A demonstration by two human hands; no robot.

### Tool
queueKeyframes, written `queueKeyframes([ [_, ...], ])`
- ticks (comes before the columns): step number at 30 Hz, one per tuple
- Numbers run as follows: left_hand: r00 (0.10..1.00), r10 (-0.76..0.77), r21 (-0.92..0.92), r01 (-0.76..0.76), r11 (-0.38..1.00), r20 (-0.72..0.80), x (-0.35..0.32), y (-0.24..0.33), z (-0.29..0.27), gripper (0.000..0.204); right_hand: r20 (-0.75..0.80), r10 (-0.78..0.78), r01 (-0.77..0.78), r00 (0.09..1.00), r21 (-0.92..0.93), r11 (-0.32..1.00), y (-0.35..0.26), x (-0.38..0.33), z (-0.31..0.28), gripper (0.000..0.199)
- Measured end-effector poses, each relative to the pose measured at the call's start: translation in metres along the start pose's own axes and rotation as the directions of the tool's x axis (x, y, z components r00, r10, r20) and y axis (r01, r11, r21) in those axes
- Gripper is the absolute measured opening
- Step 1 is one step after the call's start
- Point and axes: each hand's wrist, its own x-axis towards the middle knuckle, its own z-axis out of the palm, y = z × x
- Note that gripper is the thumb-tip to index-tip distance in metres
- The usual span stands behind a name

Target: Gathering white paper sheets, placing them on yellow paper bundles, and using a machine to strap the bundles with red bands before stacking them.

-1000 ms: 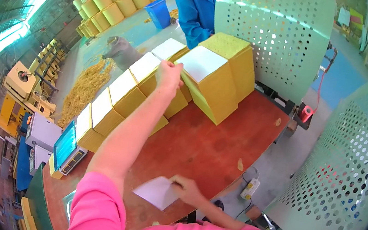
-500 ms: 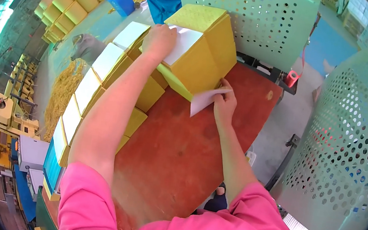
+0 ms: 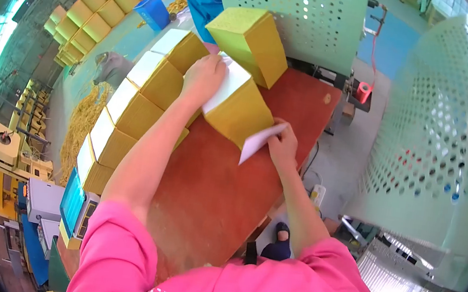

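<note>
Left hand stretched far up at frame centre, palm down, fingers curled; right hand lower right of it, fingers pinched closed, both sleeves pink.

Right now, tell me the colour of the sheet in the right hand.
White; the sheet shows best in the head view.

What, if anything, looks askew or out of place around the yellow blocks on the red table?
One yellow block at the far table edge sits tilted, out of line with the row of white-topped blocks. Yellow strand-like scraps lie strewn on the floor left of the table. The left hand presses a sheet; the right hand holds a white sheet.
</note>
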Motion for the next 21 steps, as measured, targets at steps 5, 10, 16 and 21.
queueKeyframes([
  [5,0.973,0.227,-0.209,-0.213,0.954,0.046,-0.144,0.060,-0.076,0.033,0.380,0.178,-0.334,0.908,0.398,0.854,-0.027,-0.147,-0.096,0.001],
  [10,0.936,0.317,-0.246,-0.274,0.930,0.155,-0.258,0.100,-0.135,0.041,0.595,0.141,-0.610,0.791,0.783,0.118,-0.007,-0.255,-0.081,0.019],
  [16,0.983,0.182,-0.136,-0.181,0.974,-0.001,-0.303,0.110,-0.152,0.052,0.492,0.532,-0.712,0.689,0.598,0.369,-0.057,-0.284,-0.077,0.017],
  [21,0.911,-0.296,-0.422,0.397,0.815,0.287,-0.318,0.088,-0.144,0.051,0.424,0.615,-0.740,0.665,0.483,0.468,-0.078,-0.300,-0.089,0.024],
])
